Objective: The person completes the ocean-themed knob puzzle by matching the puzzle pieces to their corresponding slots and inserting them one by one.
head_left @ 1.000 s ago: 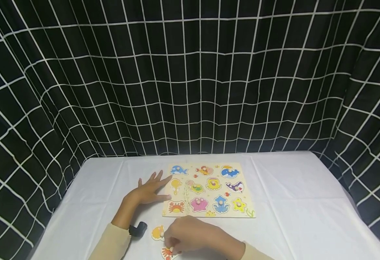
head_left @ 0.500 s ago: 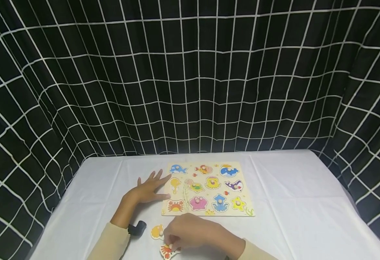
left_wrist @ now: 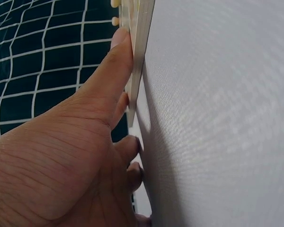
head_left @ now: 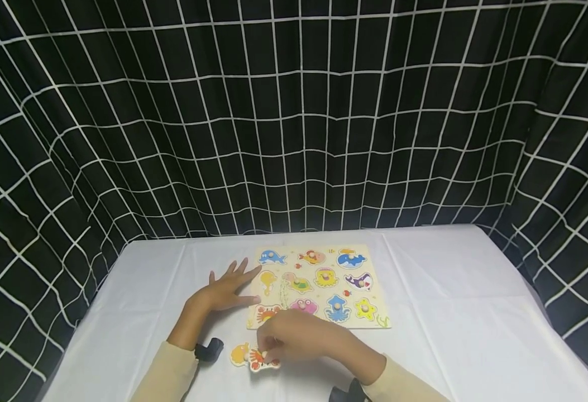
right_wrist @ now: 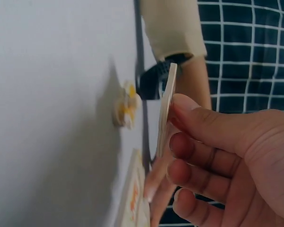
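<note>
My right hand (head_left: 299, 338) pinches an orange crab puzzle piece (head_left: 258, 364) by its knob, in front of the peg puzzle board (head_left: 330, 266). In the right wrist view the piece (right_wrist: 166, 113) appears edge-on, lifted off the cloth, between thumb and fingers. Just left of it lies a yellow-orange seahorse piece (head_left: 239, 354) on the table. My left hand (head_left: 223, 293) rests at the board's left edge with fingers spread; its thumb lies on the board edge in the left wrist view. The crab slot (head_left: 267, 314) and seahorse slot (head_left: 267, 282) carry printed pictures without knobs.
Several knobbed sea-animal pieces sit in the board, among them a blue squid (head_left: 337, 307) and a yellow starfish (head_left: 365, 309). White cloth (head_left: 449, 312) covers the table. A black curtain with white grid lines (head_left: 314, 134) surrounds it. Dark straps with mounts sit on both wrists.
My right hand has lifted the crab piece and moved it up toward the board, beside the seahorse piece. The left hand stays on the board's edge. The head view has shifted slightly.
</note>
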The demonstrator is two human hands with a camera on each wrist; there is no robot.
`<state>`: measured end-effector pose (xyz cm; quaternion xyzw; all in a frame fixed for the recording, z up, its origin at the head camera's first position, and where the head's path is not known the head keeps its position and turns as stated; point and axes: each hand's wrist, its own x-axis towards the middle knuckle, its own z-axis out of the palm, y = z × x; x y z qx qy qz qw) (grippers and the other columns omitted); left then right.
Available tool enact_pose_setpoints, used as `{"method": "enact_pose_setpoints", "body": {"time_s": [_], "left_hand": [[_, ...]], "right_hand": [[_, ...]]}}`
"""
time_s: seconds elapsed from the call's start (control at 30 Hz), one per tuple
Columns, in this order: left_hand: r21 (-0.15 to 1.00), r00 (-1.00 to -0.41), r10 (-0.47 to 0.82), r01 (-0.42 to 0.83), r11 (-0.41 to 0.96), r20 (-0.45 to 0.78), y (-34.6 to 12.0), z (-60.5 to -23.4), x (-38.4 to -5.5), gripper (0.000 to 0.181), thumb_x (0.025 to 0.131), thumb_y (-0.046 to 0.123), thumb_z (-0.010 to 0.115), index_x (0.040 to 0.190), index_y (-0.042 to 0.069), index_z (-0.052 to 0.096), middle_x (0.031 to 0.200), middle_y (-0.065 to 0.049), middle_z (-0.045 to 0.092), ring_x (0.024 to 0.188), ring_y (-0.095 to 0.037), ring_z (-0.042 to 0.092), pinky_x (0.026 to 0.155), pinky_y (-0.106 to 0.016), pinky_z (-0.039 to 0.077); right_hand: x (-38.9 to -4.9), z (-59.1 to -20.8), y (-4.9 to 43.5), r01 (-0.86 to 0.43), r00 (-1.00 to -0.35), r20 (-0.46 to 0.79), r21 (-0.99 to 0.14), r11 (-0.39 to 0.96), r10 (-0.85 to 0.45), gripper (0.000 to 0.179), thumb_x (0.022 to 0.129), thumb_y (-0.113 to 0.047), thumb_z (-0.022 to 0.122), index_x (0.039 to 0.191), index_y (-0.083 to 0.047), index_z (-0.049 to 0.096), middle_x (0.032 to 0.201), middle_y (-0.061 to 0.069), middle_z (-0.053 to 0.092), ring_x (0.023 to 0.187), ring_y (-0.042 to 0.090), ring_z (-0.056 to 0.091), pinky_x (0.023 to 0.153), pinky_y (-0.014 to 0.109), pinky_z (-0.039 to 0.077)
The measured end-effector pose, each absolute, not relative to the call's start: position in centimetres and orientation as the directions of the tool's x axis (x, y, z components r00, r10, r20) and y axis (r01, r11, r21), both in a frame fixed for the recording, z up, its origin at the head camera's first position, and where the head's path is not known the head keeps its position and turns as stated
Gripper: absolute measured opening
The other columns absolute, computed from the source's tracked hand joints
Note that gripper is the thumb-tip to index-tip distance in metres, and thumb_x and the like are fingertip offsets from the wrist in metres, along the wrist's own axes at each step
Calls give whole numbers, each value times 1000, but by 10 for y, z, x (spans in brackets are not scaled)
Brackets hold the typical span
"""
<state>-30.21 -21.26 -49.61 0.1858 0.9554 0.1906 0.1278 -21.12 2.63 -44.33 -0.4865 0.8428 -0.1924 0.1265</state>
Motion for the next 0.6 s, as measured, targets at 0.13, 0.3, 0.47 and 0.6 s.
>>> {"method": "enact_pose_setpoints", "body": {"time_s": [0.13,0.3,0.47,0.6], "left_hand": [[417,-899,401,302,857,-174,-213,-495,-301,84,91,63,64,160,29,33,169,-15,12,155,-40,3,111,-78,-2],[408,-898,404,307,860,-176,-212,-496,-302,83,91,63,64,160,30,33,169,-14,12,155,-40,3,111,-79,-2],[414,-894,410,310,856,-178,-212,-495,-302,82,91,62,64,160,29,32,169,-15,11,155,-40,2,110,-79,-2],[413,-896,409,310,856,-175,-213,-495,-303,83,92,62,64,161,29,32,169,-15,11,155,-40,2,111,-79,-2]], "right_hand": [[-218,-440,31,-771,-522,6,-432,469,-853,10,90,-20,78,88,-27,71,70,-22,56,67,-3,52,66,17,45],[-225,-442,36,-775,-526,36,-433,461,-850,13,90,-21,77,84,-29,69,69,-24,57,65,-5,53,65,16,45],[-229,-445,37,-773,-532,46,-433,463,-846,16,90,-19,77,82,-29,67,70,-23,58,65,-4,53,64,16,46],[-229,-447,37,-759,-549,-1,-419,499,-836,14,88,-19,79,85,-28,69,75,-22,60,69,-2,54,68,19,47]]}}
